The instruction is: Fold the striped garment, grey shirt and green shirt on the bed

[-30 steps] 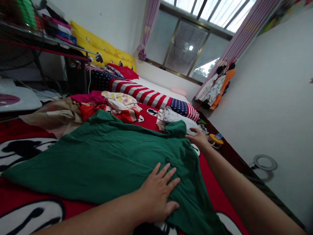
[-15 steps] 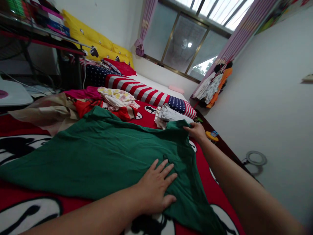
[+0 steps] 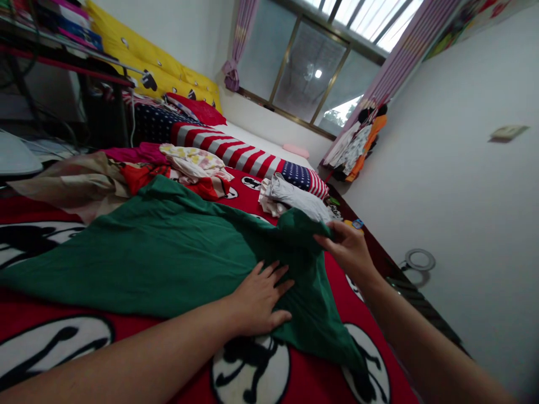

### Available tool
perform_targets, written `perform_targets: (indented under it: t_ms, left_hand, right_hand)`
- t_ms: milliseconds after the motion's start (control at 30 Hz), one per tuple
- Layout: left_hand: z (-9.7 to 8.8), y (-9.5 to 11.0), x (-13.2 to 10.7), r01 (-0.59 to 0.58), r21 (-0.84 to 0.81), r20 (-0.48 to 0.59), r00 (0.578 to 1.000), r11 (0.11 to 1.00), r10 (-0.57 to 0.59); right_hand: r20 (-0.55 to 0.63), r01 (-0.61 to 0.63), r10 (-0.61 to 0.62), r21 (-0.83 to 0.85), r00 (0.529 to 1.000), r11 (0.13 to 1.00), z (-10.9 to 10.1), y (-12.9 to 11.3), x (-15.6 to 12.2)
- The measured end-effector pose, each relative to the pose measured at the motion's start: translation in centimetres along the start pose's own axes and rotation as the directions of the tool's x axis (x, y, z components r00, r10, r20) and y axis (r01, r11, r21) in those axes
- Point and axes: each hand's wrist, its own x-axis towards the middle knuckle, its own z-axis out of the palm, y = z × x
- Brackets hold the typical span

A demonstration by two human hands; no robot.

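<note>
Two bare forearms reached in from the bottom of a small, bright bedroom, seen from the wearer's head with the whole scene tilted. A window (image 3: 309, 67) with metal frames and pink curtains filled the far end, and a white wall (image 3: 463, 224) ran down the right side. The largest surface was a bed covered by a red blanket (image 3: 307, 381), printed with big black-and-white cartoon circles. Along its far side lay a long bolster (image 3: 236, 152) in a stars-and-stripes print, with a yellow cushion (image 3: 143, 56) beyond it. At upper left stood a worktop (image 3: 63, 70) stacked with books (image 3: 71, 36). Clothes (image 3: 357, 140) hung in a bunch beside the window. On the blanket sat looser heaps: a crumpled pale grey garment (image 3: 290, 196) and a cream floral one (image 3: 193, 163). Nearest the person, a thin, soft green cloth (image 3: 168, 269) spread over the blanket in a wide, wrinkled triangle, its point lying toward the lower right. The left hand (image 3: 256, 300) pressed flat on it, its fingers (image 3: 269, 272) spread apart. The right hand (image 3: 347, 249) raised a gathered fold of the far edge, its fingers (image 3: 326, 242) closed together on the fabric.
</note>
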Motion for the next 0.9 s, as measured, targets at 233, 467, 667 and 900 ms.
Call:
perform_targets:
  t_ms: [233,467,667,900]
  left_hand:
    - [0.0,0.3,-0.2,-0.065,0.043,-0.094,0.993,0.997,0.069]
    - [0.0,0.3,-0.4,-0.08,0.02,-0.09,0.993,0.997,0.082]
    - [-0.9,1.4,-0.7,-0.018,-0.009,-0.033,0.999,1.0,0.018]
    - [-2.6,4.4,-1.1,0.031,0.146,0.265,0.962,0.989,-0.069]
  right_hand:
    - [0.142,0.118,-0.114,-0.019,0.983,0.993,2.9,2.5,-10.9]
    - [0.482,0.066,0.055,-0.231,0.874,0.971,1.5,0.4,-10.5]
    - [0.313,-0.072,0.117,-0.153,0.943,0.986,2.7,-1.9,-5.5]
    - [0.304,-0.181,0.164,0.027,0.938,0.983,10.0,1.8,-5.4]
